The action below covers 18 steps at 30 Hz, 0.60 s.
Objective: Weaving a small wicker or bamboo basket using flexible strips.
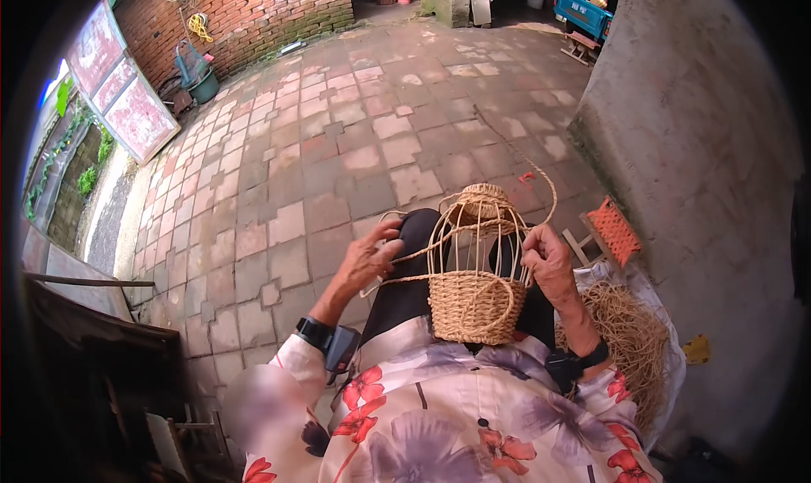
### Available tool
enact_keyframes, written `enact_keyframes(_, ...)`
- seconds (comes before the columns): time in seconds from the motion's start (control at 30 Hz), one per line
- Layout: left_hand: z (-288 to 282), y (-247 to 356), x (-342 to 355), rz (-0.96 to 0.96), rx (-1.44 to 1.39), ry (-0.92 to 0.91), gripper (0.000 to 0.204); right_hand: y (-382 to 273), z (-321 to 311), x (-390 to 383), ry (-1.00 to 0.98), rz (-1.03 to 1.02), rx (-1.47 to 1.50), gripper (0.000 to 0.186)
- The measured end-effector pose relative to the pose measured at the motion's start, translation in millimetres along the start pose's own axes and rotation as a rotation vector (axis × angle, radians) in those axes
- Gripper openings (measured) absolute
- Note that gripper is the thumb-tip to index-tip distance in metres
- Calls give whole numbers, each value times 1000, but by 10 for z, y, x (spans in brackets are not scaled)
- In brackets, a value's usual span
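Observation:
A woven straw basket (476, 310) rests upright on my lap, with tall pale bars and a smaller woven section (483, 196) at the top. Twisted cord (547, 179) winds round the bars and trails past my right side onto the paving. My left hand (376, 256) is left of the basket, its bent fingers holding a loop of that cord. At the basket's upper right, my right hand (545, 261) is closed in a pinch on cord by the bars; its fingertips are partly hidden.
Loose straw (621, 348) lies on white sheeting at right, near a low orange-seated stool (612, 231) and concrete wall (693, 145). Paving (312, 136) stretches ahead to a brick wall (253, 10), green tub (203, 86), open metal gate (118, 86) and blue vehicle (581, 11).

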<state>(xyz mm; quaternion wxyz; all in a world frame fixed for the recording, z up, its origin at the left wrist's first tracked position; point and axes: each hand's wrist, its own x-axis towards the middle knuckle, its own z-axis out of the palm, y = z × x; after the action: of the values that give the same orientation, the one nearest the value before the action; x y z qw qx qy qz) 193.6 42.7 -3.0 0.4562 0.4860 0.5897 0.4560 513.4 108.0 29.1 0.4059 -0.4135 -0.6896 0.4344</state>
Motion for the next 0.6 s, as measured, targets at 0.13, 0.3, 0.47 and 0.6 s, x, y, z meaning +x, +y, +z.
enact_keyframes(0.13, 226, 176, -40, 564, 569, -38, 22, 45, 2, 35, -18, 23, 100, 12)
enact_keyframes(0.3, -641, -673, -53, 242, 776, 223, 26, 58, -48, 39, 11, 56, 121, 11)
enact_keyframes(0.47, -3249, -2656, -1678, -492, 1466, 691, 33, -31, 19, 91, -68, 15, 187, 10)
enact_keyframes(0.6, -2962, -2776, -1634, -435, 1375, 431, 31, 65, -71, 48, -32, 69, 101, 8)
